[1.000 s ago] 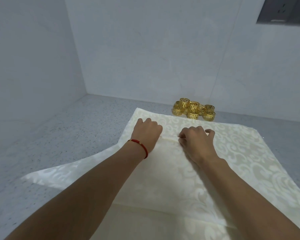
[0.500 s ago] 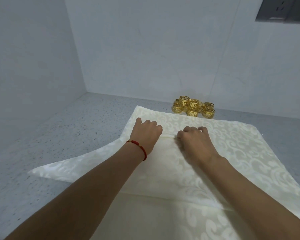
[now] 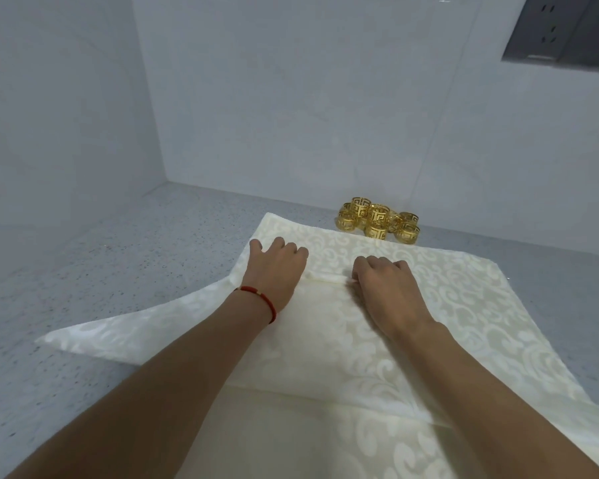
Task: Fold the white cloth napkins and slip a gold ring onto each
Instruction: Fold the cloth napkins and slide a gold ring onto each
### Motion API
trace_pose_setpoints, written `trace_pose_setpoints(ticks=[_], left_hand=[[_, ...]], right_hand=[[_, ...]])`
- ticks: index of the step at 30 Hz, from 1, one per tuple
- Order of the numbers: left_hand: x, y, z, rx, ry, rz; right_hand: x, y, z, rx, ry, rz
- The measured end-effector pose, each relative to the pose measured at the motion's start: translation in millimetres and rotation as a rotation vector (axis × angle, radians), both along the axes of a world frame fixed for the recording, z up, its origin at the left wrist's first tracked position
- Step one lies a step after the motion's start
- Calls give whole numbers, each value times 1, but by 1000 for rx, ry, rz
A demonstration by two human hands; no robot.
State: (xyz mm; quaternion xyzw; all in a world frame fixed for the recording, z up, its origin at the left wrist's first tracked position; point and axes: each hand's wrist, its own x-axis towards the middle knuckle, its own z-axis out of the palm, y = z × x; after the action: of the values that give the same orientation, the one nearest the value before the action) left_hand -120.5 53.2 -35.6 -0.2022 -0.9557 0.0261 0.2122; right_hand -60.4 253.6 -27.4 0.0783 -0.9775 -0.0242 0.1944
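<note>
Head view: white napkin [image 3: 464, 305] with a scroll pattern lies spread on the grey speckled table [image 3: 118, 271], one corner running out toward 8 o'clock, more white cloth layered under it at 6 o'clock. Both hands are on the napkin near its far edge, at the middle of the frame. Left hand [image 3: 277, 267]: palm down, fingers curled over the cloth, thumb out toward 10 o'clock; grip looks closed on one end of a small raised fold [image 3: 325, 279], but the fingertips are hidden, so how tight it is I can't tell. Red bracelet [image 3: 260, 299] on that wrist. Right hand [image 3: 388, 285]: knuckles up, fingers curled, pinching the other end of the same fold. The short ridge of cloth sits between the two hands, touching both. Pile of gold rings [image 3: 377, 219] at 12 o'clock, on the table just beyond the napkin's far edge, close to the wall [image 3: 291, 98]. Grey socket panel [image 3: 564, 29] on the wall at 2 o'clock.
</note>
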Motion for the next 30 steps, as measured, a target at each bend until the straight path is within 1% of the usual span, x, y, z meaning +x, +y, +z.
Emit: trace_pose_setpoints(ticks=[2,5,7,9,11,14,17,19,21,23,26,28,30], left_hand=[[7,0,5,-64,-8,-14],[19,-4,13,-107,-16,-45],[26,-4,13,-59,-61,-9],[31,-1,10,47,-88,43],[31,1,5,150,-63,99],[28,1,-1,190,-12,90],[27,-2,-5,147,-70,91],[27,-3,-3,112,-61,63],[31,-4,0,-17,-8,26],[34,-3,6,-121,5,-21],[35,-4,14,-198,11,-82],[35,-6,18,-243,-18,-129],[38,-10,24,-296,-37,-197]], right_hand=[[7,-2,5,51,6,32],[12,-5,7,128,-73,38],[10,-7,9,56,-89,-2],[6,-6,8,-106,-104,-62],[3,-2,2,-244,-108,-78],[3,2,-2,-215,-119,-47],[6,2,-4,-106,-64,-28],[10,1,-4,-20,-8,-16],[15,-2,-3,97,-5,25],[21,-5,0,161,29,68],[27,-7,4,143,72,125],[28,-5,4,116,50,180],[30,-2,5,119,-23,191]])
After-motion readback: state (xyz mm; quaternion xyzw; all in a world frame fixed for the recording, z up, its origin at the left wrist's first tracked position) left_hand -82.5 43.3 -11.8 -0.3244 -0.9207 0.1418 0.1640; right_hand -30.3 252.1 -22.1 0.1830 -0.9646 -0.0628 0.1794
